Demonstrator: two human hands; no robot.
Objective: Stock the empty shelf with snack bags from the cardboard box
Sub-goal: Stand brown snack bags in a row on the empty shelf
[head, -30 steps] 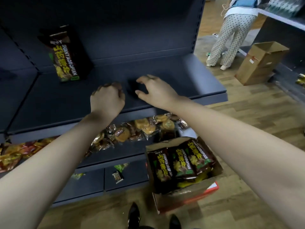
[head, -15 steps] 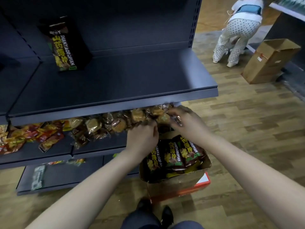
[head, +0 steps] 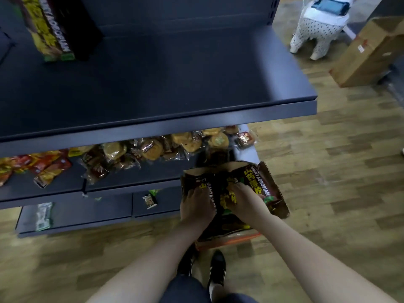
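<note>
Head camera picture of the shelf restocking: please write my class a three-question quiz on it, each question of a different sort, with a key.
1. True or false: the top shelf already holds one snack bag.
2. Where is the cardboard box? A on the floor; B on the top shelf.
3. Fill in: the left hand and right hand are both reaching into the ____.

Key: 1 true; 2 A; 3 box.

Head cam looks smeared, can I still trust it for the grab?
Head view: motion blur smears the floor and lower shelf; both hands, left hand and right hand, on the snack bags in the cardboard box stay readable; wide-angle bending at the edges.
</note>
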